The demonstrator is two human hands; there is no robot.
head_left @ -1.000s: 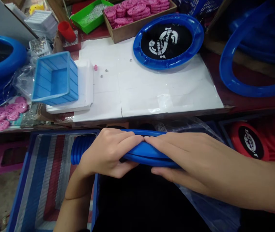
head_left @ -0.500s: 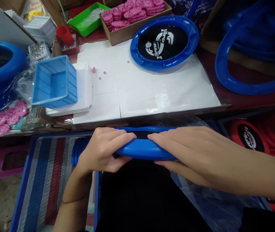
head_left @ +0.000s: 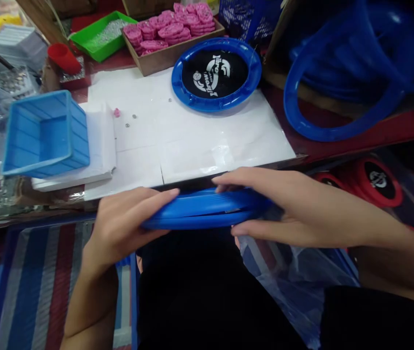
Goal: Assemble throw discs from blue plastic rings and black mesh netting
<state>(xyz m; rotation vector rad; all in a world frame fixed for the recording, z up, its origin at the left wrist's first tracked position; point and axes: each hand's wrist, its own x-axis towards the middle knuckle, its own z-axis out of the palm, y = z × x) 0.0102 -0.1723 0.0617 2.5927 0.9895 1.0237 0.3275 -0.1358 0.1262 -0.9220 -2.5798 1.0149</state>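
A blue flying disc (head_left: 199, 210) is held edge-on above my lap, in front of the table. Along its rim runs a narrow dark gap between an upper and a lower ring, widest toward the right. My left hand (head_left: 125, 223) grips the left end, thumb and fingers around the rim. On the right end my right hand (head_left: 283, 206) has its fingers on top and its thumb underneath. Behind the hands, another blue disc (head_left: 217, 74) with a black printed centre lies on the white paper-covered tabletop (head_left: 192, 141).
At left stands a light blue bin (head_left: 46, 133). A green tray (head_left: 101, 36) of small clear parts and a cardboard box (head_left: 178, 51) of pink pieces sit behind. Loose blue rings (head_left: 301, 121) are at right, above red discs (head_left: 378, 182). A striped sheet (head_left: 35, 282) lies lower left.
The held disc has tilted so its rim seam now faces me. My right hand's fingers have lifted and spread wider around it. The view has shifted to the right.
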